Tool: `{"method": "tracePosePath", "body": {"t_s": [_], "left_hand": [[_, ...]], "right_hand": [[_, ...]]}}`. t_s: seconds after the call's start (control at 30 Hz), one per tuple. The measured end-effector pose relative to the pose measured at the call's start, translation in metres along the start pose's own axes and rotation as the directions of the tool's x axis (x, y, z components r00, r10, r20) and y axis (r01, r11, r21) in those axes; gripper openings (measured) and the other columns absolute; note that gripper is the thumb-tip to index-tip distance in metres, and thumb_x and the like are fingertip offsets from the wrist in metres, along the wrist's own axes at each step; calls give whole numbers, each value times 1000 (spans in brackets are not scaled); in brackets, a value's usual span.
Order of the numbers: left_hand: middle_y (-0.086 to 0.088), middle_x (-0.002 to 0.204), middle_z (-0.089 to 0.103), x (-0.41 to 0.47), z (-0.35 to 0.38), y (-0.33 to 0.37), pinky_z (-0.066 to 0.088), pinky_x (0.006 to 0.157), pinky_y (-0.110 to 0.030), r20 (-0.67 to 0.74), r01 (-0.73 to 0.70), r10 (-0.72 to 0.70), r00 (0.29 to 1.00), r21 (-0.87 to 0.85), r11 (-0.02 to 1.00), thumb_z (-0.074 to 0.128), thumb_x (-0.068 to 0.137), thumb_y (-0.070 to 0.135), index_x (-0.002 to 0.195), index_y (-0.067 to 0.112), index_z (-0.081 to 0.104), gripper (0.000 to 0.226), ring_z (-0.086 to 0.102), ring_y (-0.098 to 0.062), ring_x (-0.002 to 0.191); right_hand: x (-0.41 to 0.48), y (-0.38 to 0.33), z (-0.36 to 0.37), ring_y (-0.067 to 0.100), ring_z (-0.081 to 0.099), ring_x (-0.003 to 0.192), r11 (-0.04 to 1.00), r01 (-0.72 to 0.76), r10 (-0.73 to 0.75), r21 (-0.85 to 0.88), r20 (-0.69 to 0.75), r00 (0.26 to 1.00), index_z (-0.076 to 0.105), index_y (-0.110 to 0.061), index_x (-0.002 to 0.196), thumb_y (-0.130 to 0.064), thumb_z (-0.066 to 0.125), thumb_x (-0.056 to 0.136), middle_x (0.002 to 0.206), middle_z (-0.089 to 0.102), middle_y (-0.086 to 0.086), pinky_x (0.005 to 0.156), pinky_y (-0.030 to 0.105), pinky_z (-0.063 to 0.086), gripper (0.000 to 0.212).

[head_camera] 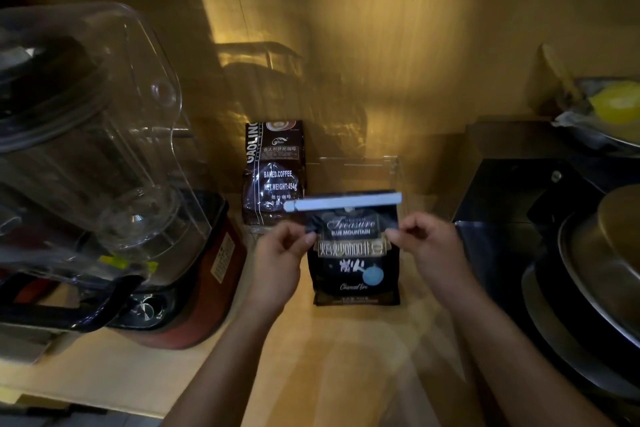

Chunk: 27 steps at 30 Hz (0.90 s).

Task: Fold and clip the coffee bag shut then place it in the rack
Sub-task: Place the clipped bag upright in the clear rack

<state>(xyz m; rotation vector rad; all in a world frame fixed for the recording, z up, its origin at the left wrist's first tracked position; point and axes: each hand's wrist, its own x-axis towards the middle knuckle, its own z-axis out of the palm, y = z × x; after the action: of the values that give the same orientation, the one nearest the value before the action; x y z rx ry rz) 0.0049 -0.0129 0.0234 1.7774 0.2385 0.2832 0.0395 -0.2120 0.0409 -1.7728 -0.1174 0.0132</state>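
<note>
A black coffee bag [356, 263] with "Treasure Blue Mountain" print stands upright on the wooden counter. A pale blue bar clip [343, 202] sits across its folded top. My left hand [280, 253] pinches the bag's upper left edge. At the upper right edge, my right hand [427, 241] pinches the bag the same way. Right behind the bag stands a clear acrylic rack [391, 166], which looks empty as far as I can see.
A brown coffee bag [273, 170] stands behind and to the left, beside the rack. A big blender with a clear cover [90, 163] fills the left side. Black boxes and stacked metal pans [588, 270] sit on the right, a bowl with a lemon [616, 104] above them.
</note>
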Motion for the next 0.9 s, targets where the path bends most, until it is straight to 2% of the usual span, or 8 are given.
{"method": "tracePosePath", "body": {"t_s": [0.17, 0.27, 0.4, 0.5, 0.63, 0.7, 0.8, 0.9], "left_hand": [[4, 63, 56, 39, -4, 65, 43, 50, -11, 12, -189, 189, 982, 53, 980, 60, 83, 9, 62, 20, 54, 25, 50, 3, 54], [2, 69, 57, 63, 2, 83, 45, 63, -28, -24, -223, 228, 973, 129, 966, 58, 85, 10, 67, 18, 55, 20, 52, -9, 66], [-8, 75, 60, 87, 17, 71, 49, 70, -41, -86, -151, 166, 982, 161, 975, 58, 85, 10, 78, 6, 59, 8, 54, -21, 72], [-5, 71, 61, 87, 32, 47, 46, 62, -35, -135, -48, 80, 988, 231, 972, 59, 85, 13, 78, 10, 60, 8, 56, -24, 70], [-9, 86, 66, 76, 45, 28, 50, 68, -39, -225, -6, 56, 973, 218, 976, 58, 86, 25, 87, 12, 59, 13, 61, -27, 81], [-8, 95, 63, 73, 44, 23, 52, 73, -39, -165, -4, 44, 985, 235, 972, 66, 79, 34, 95, 16, 56, 26, 60, -24, 87], [-10, 113, 59, 67, 45, 18, 52, 87, -46, -7, 67, -67, 998, 193, 979, 78, 66, 30, 113, 20, 44, 58, 59, -25, 101], [-16, 121, 50, 61, 53, 11, 46, 94, -49, -37, 93, -86, 996, 266, 960, 78, 66, 19, 117, 18, 34, 67, 51, -32, 111]], "right_hand": [[39, -48, -10, 12, 44, 54, 988, 137, -132, 65, -67, 989, 50, -12, 58, 0, 62, 79, 59, 49, 4, 48, 14, 39, 27], [64, -59, -7, 12, 41, 51, 989, 129, -123, 65, -97, 988, 47, -16, 56, 0, 61, 81, 57, 48, 4, 45, 16, 38, 33], [86, -46, 0, 13, 47, 61, 994, 96, -102, -48, -135, 986, 50, -14, 60, -6, 61, 82, 64, 53, 1, 58, 28, 39, 26], [90, -19, 10, 13, 49, 65, 994, 30, -49, -108, -178, 983, 53, -12, 68, -9, 59, 84, 65, 53, -3, 54, 25, 38, 18], [82, 9, 17, 12, 54, 67, 998, 15, -26, -62, -181, 983, 53, -21, 70, -18, 60, 85, 70, 56, -6, 53, 24, 39, 16], [79, 18, 16, 13, 56, 73, 996, 0, -13, -93, -138, 990, 50, -27, 77, -23, 67, 79, 79, 58, -4, 59, 28, 45, 17], [71, 33, 20, 19, 56, 88, 971, -41, 25, -235, -70, 997, 44, -23, 93, -26, 74, 70, 97, 57, 2, 74, 41, 51, 38], [65, 45, 32, 22, 52, 99, 924, 20, -52, -382, -74, 996, 37, -17, 100, -19, 79, 66, 101, 48, -3, 78, 40, 48, 54]]}}
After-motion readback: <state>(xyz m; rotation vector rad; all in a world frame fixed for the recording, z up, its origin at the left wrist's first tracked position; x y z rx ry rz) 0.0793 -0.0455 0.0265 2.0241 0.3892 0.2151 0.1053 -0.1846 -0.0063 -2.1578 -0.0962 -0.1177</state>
